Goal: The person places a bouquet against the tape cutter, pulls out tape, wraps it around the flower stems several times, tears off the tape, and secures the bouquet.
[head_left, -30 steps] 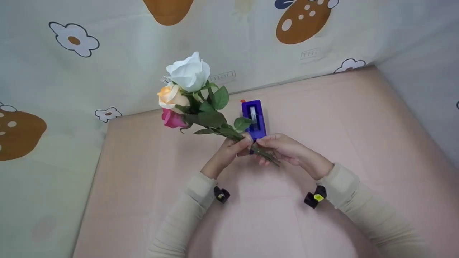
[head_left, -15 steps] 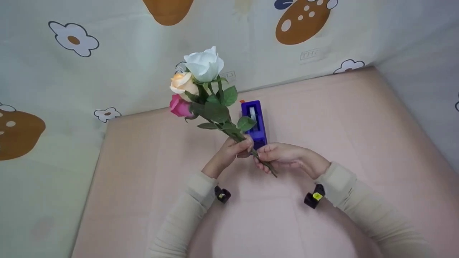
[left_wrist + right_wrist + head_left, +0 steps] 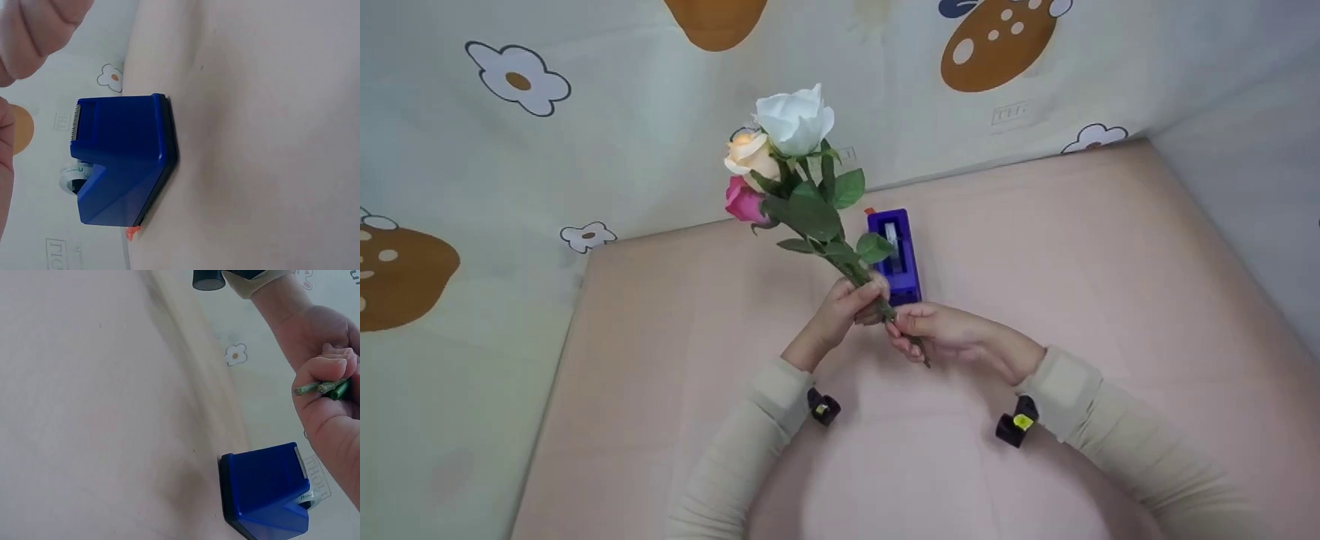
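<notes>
My left hand [image 3: 846,306] grips the green stems of a small bunch of roses around their lower part. A white rose [image 3: 793,120] tops the bunch, with a peach rose [image 3: 751,156] and a pink rose [image 3: 744,201] below it; green leaves [image 3: 814,214] spread under the blooms. Just below the left hand, my right hand [image 3: 949,330] pinches the lower stems between thumb and fingers. Cut stem ends [image 3: 323,388] poke out of the curled fingers in the right wrist view. In the left wrist view only parts of fingers [image 3: 42,34] show, and the flowers are out of sight.
A blue tape dispenser [image 3: 906,276] with a clear roll stands on the pink-covered table [image 3: 885,465], right behind the hands. Its serrated cutter [image 3: 75,122] shows in the left wrist view. A small orange thing [image 3: 133,232] lies beyond it. Patterned cloth [image 3: 622,135] hangs behind the table.
The roses have moved up and to the right and stand steeper. My right hand has shifted slightly down and left along the lower stems. The tape dispenser stays put.
</notes>
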{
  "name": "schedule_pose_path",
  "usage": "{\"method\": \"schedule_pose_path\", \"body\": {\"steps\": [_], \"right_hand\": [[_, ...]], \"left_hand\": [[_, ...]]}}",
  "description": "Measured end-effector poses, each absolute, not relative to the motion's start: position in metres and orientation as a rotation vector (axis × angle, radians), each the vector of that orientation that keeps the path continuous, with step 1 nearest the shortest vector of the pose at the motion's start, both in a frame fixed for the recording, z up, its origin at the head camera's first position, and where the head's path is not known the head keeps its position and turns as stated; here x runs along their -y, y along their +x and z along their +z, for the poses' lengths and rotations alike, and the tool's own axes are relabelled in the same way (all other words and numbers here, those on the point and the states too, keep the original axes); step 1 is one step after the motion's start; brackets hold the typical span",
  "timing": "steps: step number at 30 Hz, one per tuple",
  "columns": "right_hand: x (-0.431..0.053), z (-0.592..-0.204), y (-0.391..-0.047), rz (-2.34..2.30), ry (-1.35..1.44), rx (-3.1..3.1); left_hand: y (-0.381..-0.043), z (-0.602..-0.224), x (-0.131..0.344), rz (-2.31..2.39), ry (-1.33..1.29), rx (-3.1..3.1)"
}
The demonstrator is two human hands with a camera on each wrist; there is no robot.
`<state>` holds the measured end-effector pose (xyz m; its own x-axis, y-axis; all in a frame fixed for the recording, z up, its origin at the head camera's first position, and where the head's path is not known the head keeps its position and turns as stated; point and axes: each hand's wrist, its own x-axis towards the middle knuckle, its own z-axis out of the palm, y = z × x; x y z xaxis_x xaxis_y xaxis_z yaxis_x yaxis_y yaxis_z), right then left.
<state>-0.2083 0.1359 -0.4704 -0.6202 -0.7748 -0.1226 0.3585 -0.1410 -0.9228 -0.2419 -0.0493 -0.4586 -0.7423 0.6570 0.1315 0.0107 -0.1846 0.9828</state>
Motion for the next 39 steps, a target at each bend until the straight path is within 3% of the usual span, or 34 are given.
{"method": "schedule_pose_path", "body": {"steps": [10,20,30,39], "right_hand": [[-0.143,-0.452,-0.205,-1.639,-0.518,-1.816],[-0.25,-0.446,-0.248,-0.866,-0.473,-2.98],[-0.343,-0.446,-0.246,-0.677,-0.273,-3.15],[-0.364,-0.448,-0.239,-0.778,-0.197,-3.167]], "left_hand": [[-0.235,-0.444,0.058,2.019,0.542,-1.894],[-0.244,-0.447,0.127,1.779,0.326,-2.12],[-0.242,-0.471,0.201,1.349,0.07,-2.314],[-0.254,-0.489,0.228,1.085,-0.148,-2.361]]}}
